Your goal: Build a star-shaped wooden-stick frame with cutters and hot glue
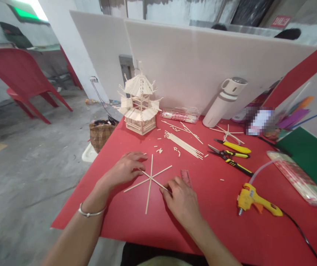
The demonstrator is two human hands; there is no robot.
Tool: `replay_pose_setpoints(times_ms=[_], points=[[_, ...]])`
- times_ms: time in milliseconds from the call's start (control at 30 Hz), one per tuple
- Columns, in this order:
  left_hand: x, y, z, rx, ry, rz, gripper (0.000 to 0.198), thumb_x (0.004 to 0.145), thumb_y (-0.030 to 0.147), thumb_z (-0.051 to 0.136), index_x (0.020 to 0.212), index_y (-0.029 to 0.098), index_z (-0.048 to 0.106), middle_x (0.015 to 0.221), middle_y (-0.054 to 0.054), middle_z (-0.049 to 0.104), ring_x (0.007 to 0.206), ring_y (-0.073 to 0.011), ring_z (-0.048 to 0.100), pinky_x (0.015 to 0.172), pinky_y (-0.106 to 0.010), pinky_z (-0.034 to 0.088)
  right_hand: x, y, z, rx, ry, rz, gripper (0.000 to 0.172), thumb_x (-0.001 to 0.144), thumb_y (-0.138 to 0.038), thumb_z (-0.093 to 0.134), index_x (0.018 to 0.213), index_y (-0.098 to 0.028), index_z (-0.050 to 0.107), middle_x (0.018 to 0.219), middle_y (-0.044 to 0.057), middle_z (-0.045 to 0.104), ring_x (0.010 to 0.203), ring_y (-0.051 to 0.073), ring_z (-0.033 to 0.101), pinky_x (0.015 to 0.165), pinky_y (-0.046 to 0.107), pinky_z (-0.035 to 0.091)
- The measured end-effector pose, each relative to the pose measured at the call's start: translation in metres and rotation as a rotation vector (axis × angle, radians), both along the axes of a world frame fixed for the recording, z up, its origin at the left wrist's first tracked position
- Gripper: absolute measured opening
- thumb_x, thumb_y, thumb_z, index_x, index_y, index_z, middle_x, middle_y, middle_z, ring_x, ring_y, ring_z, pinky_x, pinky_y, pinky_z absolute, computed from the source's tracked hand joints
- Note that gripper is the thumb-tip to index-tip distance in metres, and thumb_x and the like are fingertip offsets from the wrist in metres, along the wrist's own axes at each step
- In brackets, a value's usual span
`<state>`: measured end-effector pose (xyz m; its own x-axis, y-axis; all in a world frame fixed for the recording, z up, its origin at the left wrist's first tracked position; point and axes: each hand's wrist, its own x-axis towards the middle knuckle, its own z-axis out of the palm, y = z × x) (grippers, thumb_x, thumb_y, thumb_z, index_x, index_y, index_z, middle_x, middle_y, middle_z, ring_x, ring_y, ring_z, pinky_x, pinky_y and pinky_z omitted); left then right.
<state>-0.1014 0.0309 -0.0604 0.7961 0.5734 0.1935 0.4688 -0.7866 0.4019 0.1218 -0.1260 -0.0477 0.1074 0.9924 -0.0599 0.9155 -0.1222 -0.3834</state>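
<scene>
Pale wooden sticks, three of them crossed at one middle, form a flat star (151, 177) on the red table (130, 225), between the person's two hands. One stick runs slantwise from hand to hand: its far-left end meets the left hand (127, 168), its near-right end the right hand (182, 199). The right thumb and fingertips are closed about that end. The left fingers are spread, with the thumb at the stick's tip; whether they grip it cannot be told. The crossing lies right of the left fingertips and to the left of the right ones, slightly nearer the left. Another stick points roughly toward the person. A ruler (186, 178) lies just beyond the right hand, loose sticks (184, 145) farther off.
</scene>
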Motion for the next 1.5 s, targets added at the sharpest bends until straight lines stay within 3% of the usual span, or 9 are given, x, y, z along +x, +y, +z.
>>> replay_pose_setpoints(times_ms=[367,533,700,900,1067,1500], points=[[0.001,-0.004,0.005,-0.002,-0.028,0.032,0.018,0.093,0.024,0.062,0.091,0.024,0.08,0.136,-0.009,0.068,0.131,-0.0301,0.059,0.11,-0.049,0.047,0.005,0.002,0.005,-0.027,0.03,0.009,0.021,0.099,-0.04,0.059,0.095,-0.026,0.074,0.1,0.003,0.07,0.09,0.021,0.066,0.074,0.031,0.044],[0.001,-0.003,0.012,0.024,-0.1,0.069,0.029,0.086,0.011,0.052,0.089,0.022,0.079,0.129,-0.009,0.071,0.123,-0.0271,0.063,0.106,-0.045,0.05,0.018,0.017,0.02,-0.026,0.069,-0.029,0.017,0.099,-0.035,0.059,0.099,-0.026,0.073,0.103,0.001,0.073,0.096,0.019,0.067,0.076,0.029,0.042],[0.002,0.003,0.01,0.079,-0.079,0.144,0.028,0.092,0.016,0.05,0.09,0.021,0.078,0.12,-0.01,0.074,0.109,-0.0253,0.068,0.096,-0.042,0.053,0.039,0.041,0.03,-0.029,-0.021,-0.116,0.02,0.1,-0.033,0.055,0.1,-0.027,0.074,0.105,0.002,0.074,0.094,0.019,0.068,0.071,0.029,0.039],[0.002,0.003,0.007,0.091,-0.044,0.219,0.031,0.098,0.024,0.048,0.093,0.02,0.078,0.118,-0.01,0.074,0.105,-0.0257,0.069,0.092,-0.042,0.051,0.062,0.079,0.027,-0.078,-0.1,-0.234,0.019,0.097,-0.034,0.057,0.1,-0.03,0.076,0.105,0.002,0.077,0.098,0.021,0.069,0.072,0.028,0.041],[0.002,0.003,0.008,0.077,-0.016,0.209,0.032,0.1,0.027,0.047,0.095,0.02,0.078,0.119,-0.011,0.073,0.105,-0.0261,0.069,0.092,-0.042,0.05,0.071,0.102,0.024,-0.09,-0.108,-0.274,0.019,0.095,-0.034,0.058,0.099,-0.03,0.076,0.104,0.002,0.078,0.098,0.022,0.07,0.072,0.028,0.043],[0.004,0.008,-0.001,0.017,-0.088,0.224,0.031,0.1,0.033,0.051,0.094,0.021,0.079,0.114,-0.01,0.076,0.104,-0.026,0.069,0.095,-0.041,0.051,0.092,0.115,0.022,-0.104,-0.076,-0.295,0.021,0.095,-0.033,0.057,0.098,-0.03,0.078,0.101,0.005,0.079,0.098,0.023,0.071,0.071,0.028,0.042]])
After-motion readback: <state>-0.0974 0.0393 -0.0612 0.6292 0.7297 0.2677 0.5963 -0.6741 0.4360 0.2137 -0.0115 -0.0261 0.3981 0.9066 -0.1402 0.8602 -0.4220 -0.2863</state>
